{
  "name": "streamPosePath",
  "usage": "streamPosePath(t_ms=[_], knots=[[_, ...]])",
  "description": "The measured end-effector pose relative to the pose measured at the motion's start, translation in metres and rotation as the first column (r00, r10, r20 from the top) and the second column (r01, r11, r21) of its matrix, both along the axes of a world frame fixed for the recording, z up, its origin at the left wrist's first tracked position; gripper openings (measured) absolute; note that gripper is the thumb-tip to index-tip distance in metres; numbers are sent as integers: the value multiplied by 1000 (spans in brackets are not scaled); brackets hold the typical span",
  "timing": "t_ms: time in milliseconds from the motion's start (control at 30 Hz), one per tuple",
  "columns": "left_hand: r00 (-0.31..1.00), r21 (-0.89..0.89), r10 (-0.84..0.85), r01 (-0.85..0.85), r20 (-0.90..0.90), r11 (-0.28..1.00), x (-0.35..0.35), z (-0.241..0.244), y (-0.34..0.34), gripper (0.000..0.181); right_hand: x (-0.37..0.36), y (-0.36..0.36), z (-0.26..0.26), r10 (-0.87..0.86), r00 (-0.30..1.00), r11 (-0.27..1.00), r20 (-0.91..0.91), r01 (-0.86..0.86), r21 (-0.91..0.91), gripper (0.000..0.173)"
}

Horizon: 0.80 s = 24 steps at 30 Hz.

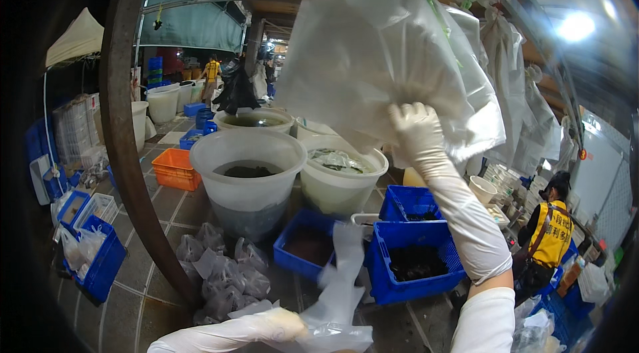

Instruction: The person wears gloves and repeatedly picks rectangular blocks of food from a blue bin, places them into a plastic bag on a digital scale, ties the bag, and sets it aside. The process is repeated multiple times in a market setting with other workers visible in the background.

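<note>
My right hand [417, 123], in a long pale glove, is raised against a hanging bundle of clear plastic bags [379, 43], its fingers curled at the lower part of the bundle. Green string ties the bundle at the top. Low in front of me, my left hand [284, 325], also gloved, is closed on a loose clear plastic bag [332, 303] that hangs blurred beside it. Beyond the hands, a blue crate [417, 288] holds dark contents, and a shallower blue crate [302, 265] stands to its left.
Large white tubs [249, 193] stand ahead, near an orange crate [175, 168]. Filled plastic bags [224, 278] lie beside a brown post [130, 153]. A person in a yellow vest [551, 233] is at the right, another farther back. More bag bundles [504, 83] hang at right.
</note>
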<state>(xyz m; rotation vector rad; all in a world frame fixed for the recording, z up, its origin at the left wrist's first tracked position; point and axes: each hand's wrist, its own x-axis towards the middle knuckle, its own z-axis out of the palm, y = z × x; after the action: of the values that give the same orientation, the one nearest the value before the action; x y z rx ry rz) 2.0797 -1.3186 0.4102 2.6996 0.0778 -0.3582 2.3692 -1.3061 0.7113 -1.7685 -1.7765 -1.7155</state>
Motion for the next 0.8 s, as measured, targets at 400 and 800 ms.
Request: streamPosePath(t_ms=[400,800], knots=[[678,442,-99,-354,728,824,17,59,-8,21,-98,-101,-141,-183,473,74,-862,-867,-492,25],[563,-367,791,-701,240,611,-91,-76,-35,19,72,61,-53,136,972,990,-194,-142,-16,41]])
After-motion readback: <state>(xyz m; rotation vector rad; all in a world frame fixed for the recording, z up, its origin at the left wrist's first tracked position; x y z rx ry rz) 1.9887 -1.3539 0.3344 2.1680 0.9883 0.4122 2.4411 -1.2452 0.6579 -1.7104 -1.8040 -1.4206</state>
